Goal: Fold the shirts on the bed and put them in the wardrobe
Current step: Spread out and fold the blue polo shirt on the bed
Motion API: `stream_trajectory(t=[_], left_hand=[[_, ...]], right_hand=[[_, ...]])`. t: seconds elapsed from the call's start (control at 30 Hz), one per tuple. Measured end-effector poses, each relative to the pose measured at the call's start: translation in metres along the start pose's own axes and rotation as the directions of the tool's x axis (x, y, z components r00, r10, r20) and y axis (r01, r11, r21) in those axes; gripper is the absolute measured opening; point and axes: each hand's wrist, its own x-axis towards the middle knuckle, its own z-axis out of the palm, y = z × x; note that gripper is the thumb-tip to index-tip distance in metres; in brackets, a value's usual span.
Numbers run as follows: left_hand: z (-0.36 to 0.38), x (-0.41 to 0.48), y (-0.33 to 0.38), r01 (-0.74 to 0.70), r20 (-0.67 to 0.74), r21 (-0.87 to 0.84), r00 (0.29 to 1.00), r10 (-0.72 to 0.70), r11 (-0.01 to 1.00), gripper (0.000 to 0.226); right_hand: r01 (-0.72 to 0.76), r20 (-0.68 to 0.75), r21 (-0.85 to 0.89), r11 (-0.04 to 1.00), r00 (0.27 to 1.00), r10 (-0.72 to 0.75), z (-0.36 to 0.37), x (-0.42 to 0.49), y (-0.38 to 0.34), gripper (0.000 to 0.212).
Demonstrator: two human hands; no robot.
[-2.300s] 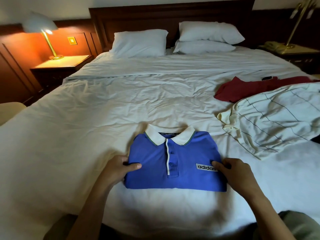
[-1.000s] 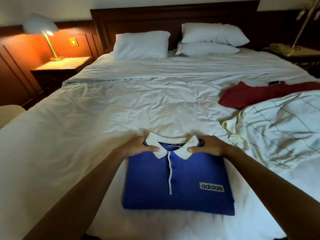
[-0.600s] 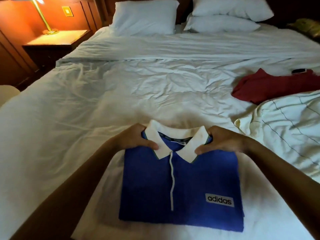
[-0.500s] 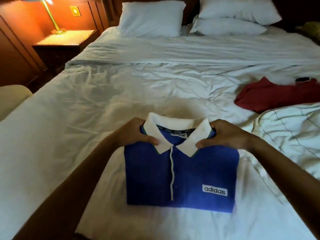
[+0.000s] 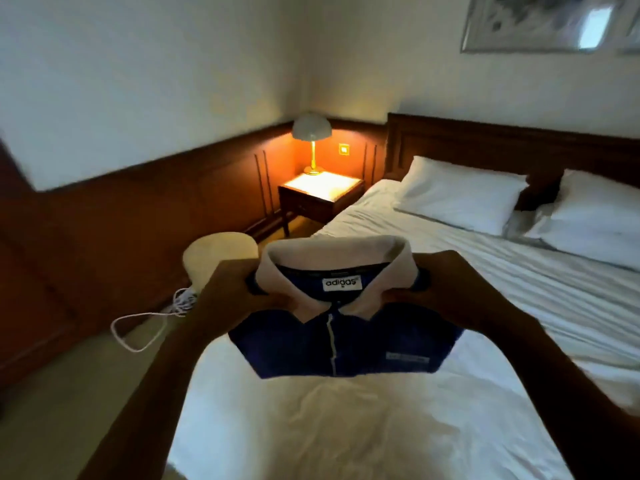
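Both hands, left [image 5: 239,292] and right [image 5: 446,289], grip a folded blue shirt [image 5: 346,344] at its collar, holding it above the bed [image 5: 346,427]. Folding looks done; next, carry it level to the wardrobe, which is unseen.

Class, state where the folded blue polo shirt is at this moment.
In the head view, the blue polo shirt is at centre, held above the near end of the bed, its collar gripped by the left hand and right hand.

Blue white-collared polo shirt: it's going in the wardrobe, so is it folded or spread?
Folded: blue polo shirt is a compact rectangle, gripped by left hand and right hand.
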Motion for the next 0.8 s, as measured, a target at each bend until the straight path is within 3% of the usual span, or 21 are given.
stream_trajectory(t=[0.1,0.17,0.3,0.43,0.63,0.73,0.8], left_hand=[[-0.067,-0.043,-0.009,0.082,-0.155,0.011,0.985,-0.079,0.997,0.033],[-0.113,-0.081,-0.020,0.144,-0.266,0.005,0.954,-0.137,0.990,0.035],[-0.203,-0.165,-0.043,0.266,-0.437,-0.019,0.865,-0.247,0.964,0.026],[-0.289,-0.257,-0.050,0.400,-0.615,-0.025,0.717,-0.330,0.916,0.033],[-0.373,-0.388,-0.043,0.639,-0.806,0.051,0.480,-0.346,0.768,0.034],[-0.387,-0.446,-0.041,0.739,-0.874,0.016,0.338,-0.350,0.674,0.032],[-0.391,-0.480,-0.049,0.797,-0.903,-0.014,0.249,-0.350,0.603,0.033]], right_hand=[[0.158,0.058,0.039,0.987,0.985,-0.160,0.018,0.048,-0.067,0.042],[0.255,0.104,0.070,0.964,0.960,-0.262,0.046,0.077,-0.120,0.046],[0.448,0.155,0.122,0.886,0.873,-0.462,0.113,0.125,-0.236,0.052],[0.528,0.255,0.244,0.814,0.775,-0.579,0.180,0.158,-0.359,0.050],[0.692,0.251,0.410,0.594,0.541,-0.803,0.282,0.173,-0.524,0.068],[0.735,0.304,0.464,0.495,0.393,-0.868,0.332,0.163,-0.594,0.050],[0.759,0.315,0.500,0.418,0.290,-0.904,0.363,0.155,-0.633,0.052]])
